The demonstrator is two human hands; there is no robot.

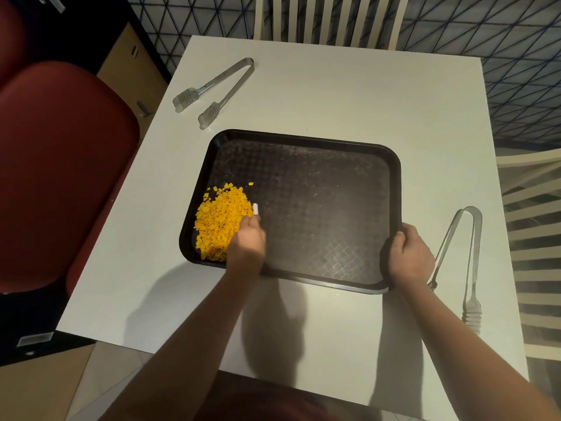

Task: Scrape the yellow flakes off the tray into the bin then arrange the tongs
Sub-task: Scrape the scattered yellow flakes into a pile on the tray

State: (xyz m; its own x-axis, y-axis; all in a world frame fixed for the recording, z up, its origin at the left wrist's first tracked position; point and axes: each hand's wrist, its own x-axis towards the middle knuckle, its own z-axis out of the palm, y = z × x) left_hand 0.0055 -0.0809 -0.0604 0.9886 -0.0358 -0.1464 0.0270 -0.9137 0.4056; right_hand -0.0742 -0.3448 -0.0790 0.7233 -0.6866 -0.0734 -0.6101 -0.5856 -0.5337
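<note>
A dark tray (315, 192) lies on the white table (334, 95). Yellow flakes (220, 220) are heaped in the tray's near-left corner. My left hand (247, 243) grips a small white scraper (256, 208) whose tip touches the right side of the heap. My right hand (408, 255) grips the tray's near-right rim, thumb over the edge. One pair of metal tongs (217, 89) lies at the table's far left. A second pair of tongs (464, 262) lies to the right of the tray, partly hidden behind my right wrist. No bin is in view.
A red padded seat (60, 165) stands close to the table's left edge. White slatted chairs stand at the far side (328, 16) and on the right (534, 238). A cardboard box (133, 62) sits on the floor at the far left.
</note>
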